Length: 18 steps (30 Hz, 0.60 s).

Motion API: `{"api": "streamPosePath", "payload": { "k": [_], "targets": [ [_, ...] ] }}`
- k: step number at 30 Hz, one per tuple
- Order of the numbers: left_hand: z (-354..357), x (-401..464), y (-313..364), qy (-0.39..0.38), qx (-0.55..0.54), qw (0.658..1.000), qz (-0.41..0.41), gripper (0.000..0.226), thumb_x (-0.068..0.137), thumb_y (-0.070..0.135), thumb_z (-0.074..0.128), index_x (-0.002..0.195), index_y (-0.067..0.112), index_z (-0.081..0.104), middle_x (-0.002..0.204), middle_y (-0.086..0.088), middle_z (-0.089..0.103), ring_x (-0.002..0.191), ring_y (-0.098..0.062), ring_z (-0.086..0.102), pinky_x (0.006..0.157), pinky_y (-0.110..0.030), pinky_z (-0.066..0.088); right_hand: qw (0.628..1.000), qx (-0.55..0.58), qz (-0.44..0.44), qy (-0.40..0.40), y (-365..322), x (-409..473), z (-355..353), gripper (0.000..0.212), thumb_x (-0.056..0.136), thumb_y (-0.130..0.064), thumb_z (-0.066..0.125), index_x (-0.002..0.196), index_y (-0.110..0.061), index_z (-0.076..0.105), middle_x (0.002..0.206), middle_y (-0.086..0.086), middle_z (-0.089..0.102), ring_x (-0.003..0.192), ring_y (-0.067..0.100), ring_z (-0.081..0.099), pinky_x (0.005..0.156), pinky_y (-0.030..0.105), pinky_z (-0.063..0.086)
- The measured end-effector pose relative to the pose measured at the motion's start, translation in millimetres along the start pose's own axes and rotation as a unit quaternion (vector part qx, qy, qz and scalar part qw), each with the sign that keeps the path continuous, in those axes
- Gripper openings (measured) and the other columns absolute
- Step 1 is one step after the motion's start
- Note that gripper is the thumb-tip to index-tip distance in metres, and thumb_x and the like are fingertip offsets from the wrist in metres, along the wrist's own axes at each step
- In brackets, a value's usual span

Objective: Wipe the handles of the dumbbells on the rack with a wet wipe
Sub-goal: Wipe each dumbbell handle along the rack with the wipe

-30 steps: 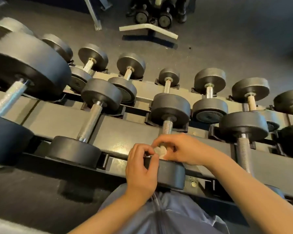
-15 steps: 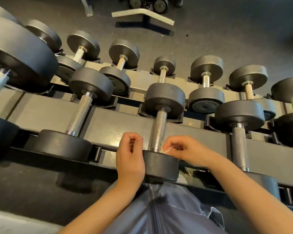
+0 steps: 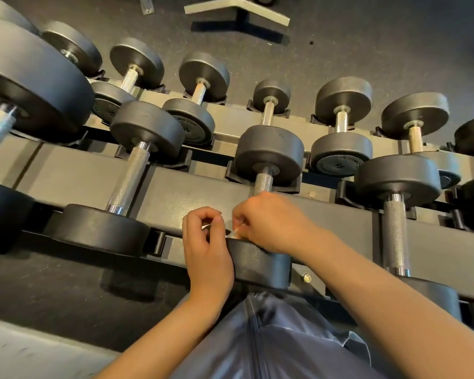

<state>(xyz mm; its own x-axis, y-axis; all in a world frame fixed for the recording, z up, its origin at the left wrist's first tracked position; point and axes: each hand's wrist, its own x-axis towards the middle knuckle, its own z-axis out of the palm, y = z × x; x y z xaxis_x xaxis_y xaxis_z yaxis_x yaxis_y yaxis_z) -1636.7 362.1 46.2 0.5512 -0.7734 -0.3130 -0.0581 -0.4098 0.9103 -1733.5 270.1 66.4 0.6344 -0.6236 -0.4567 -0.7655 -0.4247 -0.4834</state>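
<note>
Black dumbbells with knurled steel handles lie across a dark tiered rack (image 3: 192, 192). The middle dumbbell's handle (image 3: 263, 183) shows only at its far end, because both my hands are over the near part. My right hand (image 3: 271, 222) is curled over the handle and holds a small white wet wipe (image 3: 234, 232) just above the near weight head (image 3: 257, 265). My left hand (image 3: 207, 244), fingers curled, pinches a white sliver of the wipe right beside it.
Neighbouring dumbbells flank the middle one, with handles on the left (image 3: 129, 179) and on the right (image 3: 394, 231). A lower row of smaller dumbbells (image 3: 342, 121) sits beyond. A pale metal frame foot (image 3: 236, 6) rests on the dark floor behind.
My hands, apart on either side of the handle half a second ago, have come together. My right hand now covers the handle's near part, and my left hand has taken hold of the wipe's edge.
</note>
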Motion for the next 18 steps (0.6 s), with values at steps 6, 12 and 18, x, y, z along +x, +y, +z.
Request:
{"api": "streamPosePath", "payload": {
  "k": [6,12,18],
  "targets": [
    [-1.8,0.0,-1.5,-0.022,0.008,1.000,-0.001,0.016,0.096,0.009,0.051,0.091,0.024,0.053,0.097,-0.003,0.054,0.083,-0.002,0.051,0.075,-0.012,0.041,0.994,0.107,0.033,0.009,11.2,-9.7,4.1,0.010,0.086,-0.031,0.064,0.084,-0.022,0.060,0.084,-0.001,0.063,0.082,0.017,0.058,0.074,0.034,0.050],
    [-1.4,-0.3,4.6,-0.015,0.031,0.999,0.014,0.023,0.094,0.002,0.051,0.087,0.024,0.054,0.092,-0.001,0.054,0.081,0.002,0.051,0.074,-0.007,0.038,0.950,0.228,0.135,0.164,20.6,-14.4,23.5,0.018,0.087,-0.034,0.065,0.079,-0.023,0.054,0.065,-0.009,0.052,0.063,0.005,0.050,0.059,0.022,0.041],
    [-0.5,-0.2,4.2,-0.025,0.036,0.999,0.008,0.021,0.095,0.005,0.051,0.088,0.025,0.054,0.093,-0.002,0.054,0.083,0.000,0.051,0.074,-0.007,0.038,0.937,0.099,0.143,0.302,33.3,27.0,27.3,0.017,0.097,-0.028,0.049,0.090,-0.015,0.058,0.082,-0.001,0.061,0.077,0.016,0.058,0.069,0.032,0.049]
  ]
}}
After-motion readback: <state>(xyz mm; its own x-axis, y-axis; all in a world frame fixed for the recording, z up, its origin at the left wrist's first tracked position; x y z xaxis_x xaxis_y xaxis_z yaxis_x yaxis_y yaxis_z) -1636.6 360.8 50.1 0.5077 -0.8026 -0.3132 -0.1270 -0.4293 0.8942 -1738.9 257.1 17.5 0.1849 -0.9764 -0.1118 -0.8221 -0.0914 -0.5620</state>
